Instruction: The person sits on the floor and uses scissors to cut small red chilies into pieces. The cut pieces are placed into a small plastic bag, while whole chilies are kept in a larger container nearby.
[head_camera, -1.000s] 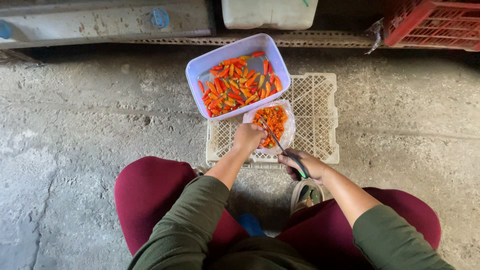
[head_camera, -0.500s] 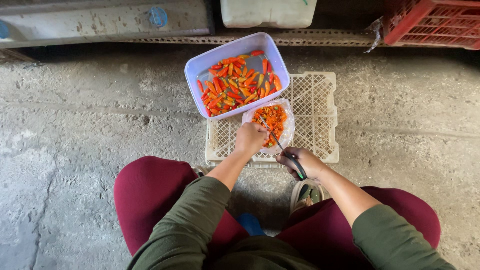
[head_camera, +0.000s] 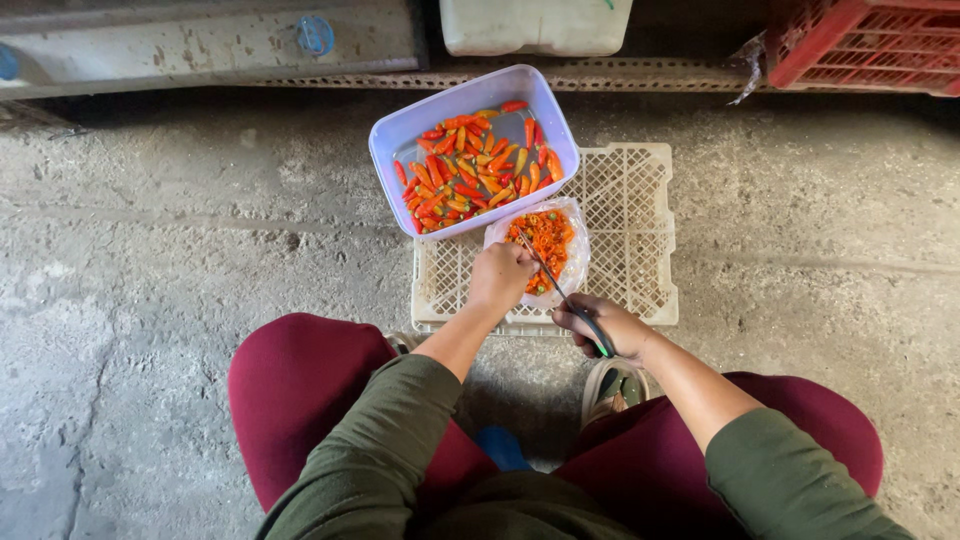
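Scissors (head_camera: 565, 290) clenched in right grip (head_camera: 608, 328), left grip (head_camera: 500, 275) pinching chilli over plastic bag (head_camera: 575, 260)

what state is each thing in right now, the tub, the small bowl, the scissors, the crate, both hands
lavender tub: open, no lid, holds whole red and orange chillies
small clear bowl: holds cut chilli pieces
scissors: blades pointed into the bowl; open or closed cannot be told
white crate: upside down, bearing tub and bowl
left hand: curled at the bowl's rim
right hand: closed on the scissor handles
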